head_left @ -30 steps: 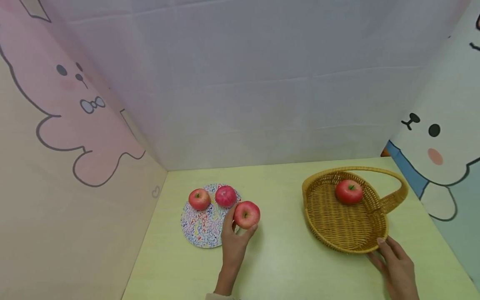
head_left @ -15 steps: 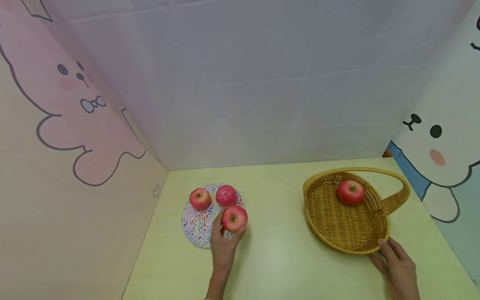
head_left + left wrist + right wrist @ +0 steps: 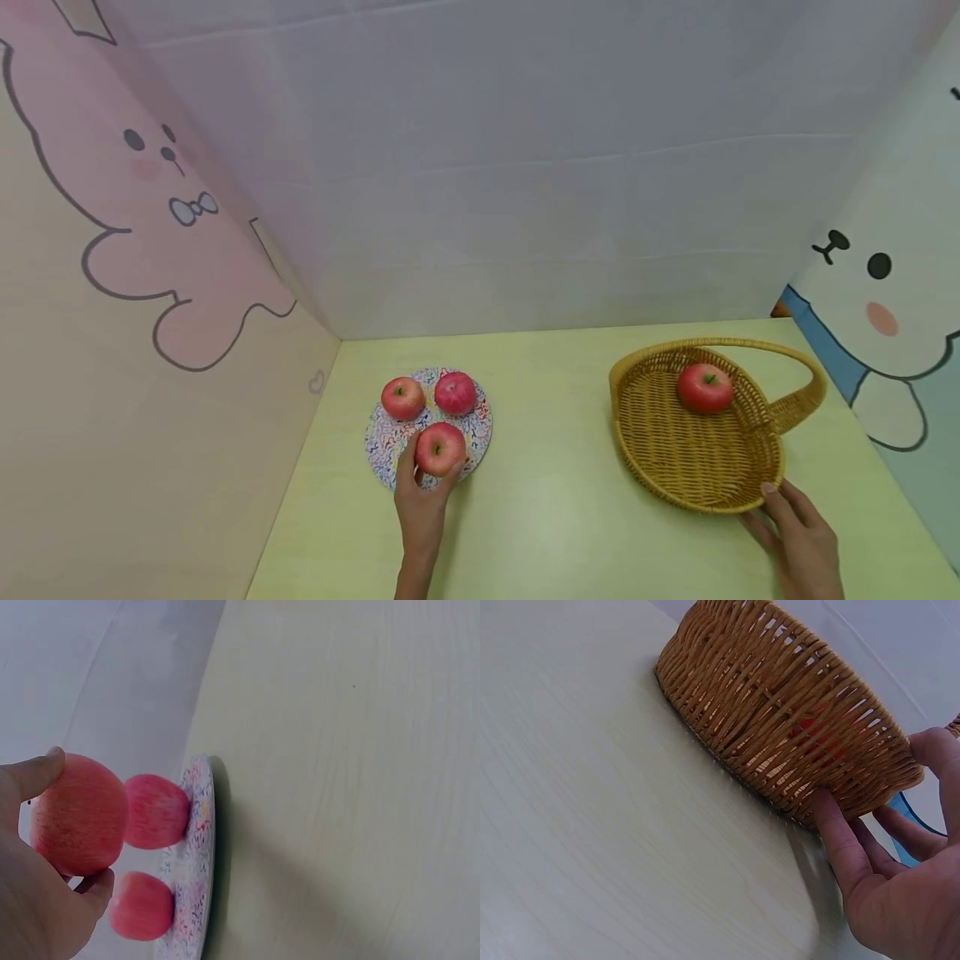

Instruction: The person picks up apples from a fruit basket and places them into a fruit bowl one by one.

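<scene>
basket (image 3: 686, 450): woven wicker, ridged | held apple (image 3: 441, 448): smooth | tabletop (image 3: 555, 483): smooth, wood-grained | backdrop (image 3: 480, 217): matt, creased cloth

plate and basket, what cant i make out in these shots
Head view: the part of the plate behind the held apple and the left hand, which cover it.
Left wrist view: the plate's lower end, cut off by the bottom edge.
Right wrist view: most of the apple in the basket, hidden by the basket wall; only red shows through gaps.
Right wrist view: the basket's upper end, cut off by the top edge.
</scene>
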`<state>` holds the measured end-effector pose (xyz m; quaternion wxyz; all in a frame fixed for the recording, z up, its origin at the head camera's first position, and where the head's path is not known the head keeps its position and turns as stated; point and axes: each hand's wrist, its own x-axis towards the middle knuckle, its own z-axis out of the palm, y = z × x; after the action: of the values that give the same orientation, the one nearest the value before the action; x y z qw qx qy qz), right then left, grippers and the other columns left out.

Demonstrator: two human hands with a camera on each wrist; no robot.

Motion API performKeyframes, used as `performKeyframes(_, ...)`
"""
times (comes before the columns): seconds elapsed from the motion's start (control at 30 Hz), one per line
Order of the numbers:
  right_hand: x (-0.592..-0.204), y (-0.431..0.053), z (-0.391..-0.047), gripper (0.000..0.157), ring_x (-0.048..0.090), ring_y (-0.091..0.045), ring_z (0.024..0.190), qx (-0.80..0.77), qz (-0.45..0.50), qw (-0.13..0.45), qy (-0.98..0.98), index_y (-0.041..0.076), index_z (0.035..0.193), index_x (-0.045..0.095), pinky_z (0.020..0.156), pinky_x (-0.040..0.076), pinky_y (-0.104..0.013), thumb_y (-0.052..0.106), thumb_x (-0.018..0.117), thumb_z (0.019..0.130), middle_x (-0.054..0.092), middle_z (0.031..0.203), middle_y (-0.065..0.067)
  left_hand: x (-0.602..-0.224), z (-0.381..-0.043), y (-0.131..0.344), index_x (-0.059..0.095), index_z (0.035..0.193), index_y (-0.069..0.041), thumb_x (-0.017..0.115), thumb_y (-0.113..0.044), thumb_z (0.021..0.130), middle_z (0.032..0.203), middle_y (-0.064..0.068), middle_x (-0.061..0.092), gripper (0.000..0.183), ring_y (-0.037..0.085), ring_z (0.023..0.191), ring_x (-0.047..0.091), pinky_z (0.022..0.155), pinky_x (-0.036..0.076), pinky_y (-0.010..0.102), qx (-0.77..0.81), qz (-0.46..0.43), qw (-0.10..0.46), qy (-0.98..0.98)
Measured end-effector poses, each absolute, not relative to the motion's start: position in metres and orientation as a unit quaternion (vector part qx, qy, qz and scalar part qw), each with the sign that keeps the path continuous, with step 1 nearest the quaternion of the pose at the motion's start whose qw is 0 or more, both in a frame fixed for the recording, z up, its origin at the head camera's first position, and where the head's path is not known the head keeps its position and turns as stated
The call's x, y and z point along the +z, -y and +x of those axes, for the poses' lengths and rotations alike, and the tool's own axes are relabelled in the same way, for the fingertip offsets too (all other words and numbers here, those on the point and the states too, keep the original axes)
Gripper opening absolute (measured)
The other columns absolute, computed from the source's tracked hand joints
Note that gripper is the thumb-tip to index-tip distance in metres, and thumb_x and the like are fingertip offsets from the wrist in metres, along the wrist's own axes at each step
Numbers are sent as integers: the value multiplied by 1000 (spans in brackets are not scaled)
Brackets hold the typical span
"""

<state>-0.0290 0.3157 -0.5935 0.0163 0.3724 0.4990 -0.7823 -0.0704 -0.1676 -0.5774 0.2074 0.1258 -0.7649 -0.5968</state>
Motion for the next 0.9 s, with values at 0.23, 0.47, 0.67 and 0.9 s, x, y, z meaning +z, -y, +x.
performKeyframes(0.23, -598, -318, -27, 74, 68, 8, 89, -790, 363, 14, -495, 32, 161, 34, 81, 63, -23, 34, 72, 97, 63, 101, 30, -584, -70, 183, 51, 152, -5, 90, -9, 81, 148, 13, 58, 81, -1, 124, 51, 102, 38, 0, -567, 144, 231, 777)
performKeyframes(0.47, -600, -318, -28, 82, 67, 10, 89, -787, 370, 13, -494, 24, 165, 26, 82, 63, -23, 35, 71, 98, 57, 112, 29, -586, -76, 195, 49, 152, -2, 89, -8, 81, 147, 17, 57, 81, 26, 129, 55, 100, 36, -2, -540, 144, 245, 792)
performKeyframes(0.67, -598, -317, -29, 80, 67, 10, 89, -786, 374, 9, -492, 26, 164, 28, 82, 63, -22, 35, 72, 97, 56, 114, 29, -593, -78, 204, 49, 152, -3, 89, -12, 83, 147, 16, 57, 81, 25, 129, 54, 97, 37, -1, -538, 160, 236, 793)
performKeyframes(0.9, -600, -315, -28, 46, 69, 6, 88, -796, 368, -1, -481, 40, 139, 55, 81, 63, -23, 31, 72, 98, 63, 104, 28, -606, -82, 215, 48, 152, 0, 89, -12, 83, 146, 20, 57, 81, 32, 129, 55, 96, 37, -1, -543, 173, 242, 785)
